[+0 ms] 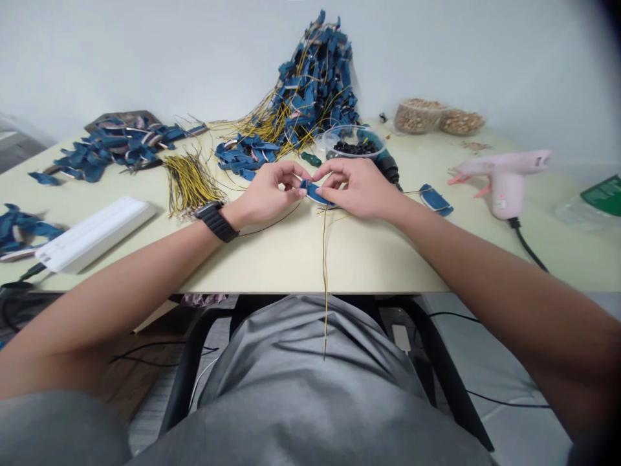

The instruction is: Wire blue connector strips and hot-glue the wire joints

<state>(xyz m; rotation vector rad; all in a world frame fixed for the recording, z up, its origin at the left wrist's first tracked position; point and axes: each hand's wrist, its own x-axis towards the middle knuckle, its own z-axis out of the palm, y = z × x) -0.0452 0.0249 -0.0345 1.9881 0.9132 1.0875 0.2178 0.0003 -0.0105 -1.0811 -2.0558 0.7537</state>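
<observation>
Between my two hands, just above the table, is a small blue fabric piece (pixel 316 193) with a pale edge. My left hand (pixel 274 188) pinches its left end between thumb and fingertips. On the other end, the thumb and fingers of my right hand (pixel 356 186) are closed. A pair of thin yellow and black wires (pixel 325 278) trails from the piece over the table edge towards my lap. Another blue fabric piece (pixel 435 200) lies on the table to the right of my right hand. What lies beneath my fingertips is partly hidden.
A tall heap of wired blue pieces (pixel 315 84) stands at the back. Left are loose blue pieces (pixel 116 145), a yellow wire bundle (pixel 191 184) and a white power strip (pixel 97 233). A clear tub (pixel 352 144) with black parts and a pink glue gun (pixel 507 178) are right.
</observation>
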